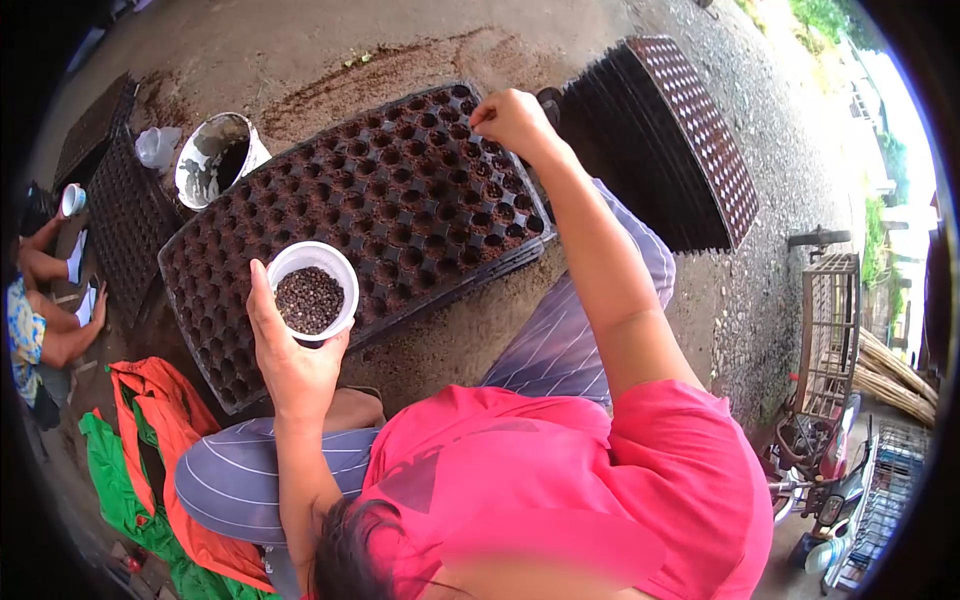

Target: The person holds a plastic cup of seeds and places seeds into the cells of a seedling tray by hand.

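Note:
A white cup (312, 290) of small dark seeds is held upright in my left hand (297, 365), its fingers wrapped round the sides, over the near edge of the tray. The black seedling tray (350, 200), with many round cells partly filled with brown soil, lies on top of other trays. Over its far right corner is my right hand (512, 122), fingertips pinched together above the cells. Whatever the pinch holds is too small to make out.
A stained white bucket (218, 160) stands behind the tray, beside a plastic bag (157, 147). Stacked trays (660, 140) are at the right. Another person (55, 300) sits at the far left by more trays (125, 225). Orange and green cloth (180, 450) lies lower left.

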Available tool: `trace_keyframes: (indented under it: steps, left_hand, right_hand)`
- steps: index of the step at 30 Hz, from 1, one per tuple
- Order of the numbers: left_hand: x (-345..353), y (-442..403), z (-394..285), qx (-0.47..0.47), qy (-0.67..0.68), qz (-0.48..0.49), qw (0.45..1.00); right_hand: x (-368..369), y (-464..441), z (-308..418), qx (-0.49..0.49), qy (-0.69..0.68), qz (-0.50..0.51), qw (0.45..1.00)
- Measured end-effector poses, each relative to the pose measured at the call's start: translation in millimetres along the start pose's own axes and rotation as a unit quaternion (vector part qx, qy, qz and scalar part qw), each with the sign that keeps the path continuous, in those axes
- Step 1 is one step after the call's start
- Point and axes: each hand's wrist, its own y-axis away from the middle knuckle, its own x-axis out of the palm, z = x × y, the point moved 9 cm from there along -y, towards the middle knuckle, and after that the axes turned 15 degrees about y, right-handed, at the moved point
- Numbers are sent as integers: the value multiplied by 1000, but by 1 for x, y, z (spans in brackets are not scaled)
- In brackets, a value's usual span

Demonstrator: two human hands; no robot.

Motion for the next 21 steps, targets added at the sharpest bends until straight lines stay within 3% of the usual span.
trace_keyframes:
  steps: [13,19,21]
  left_hand:
    - [15,-5,22,-45,27,22,998]
    - [13,-4,20,-36,6,21,999]
    - [14,-6,20,-32,7,21,999]
  right_hand:
    - [24,-26,0,-16,-51,65,996]
    - [12,-42,17,-27,6,35,999]
    - [-6,-42,29,-37,92,-8,995]
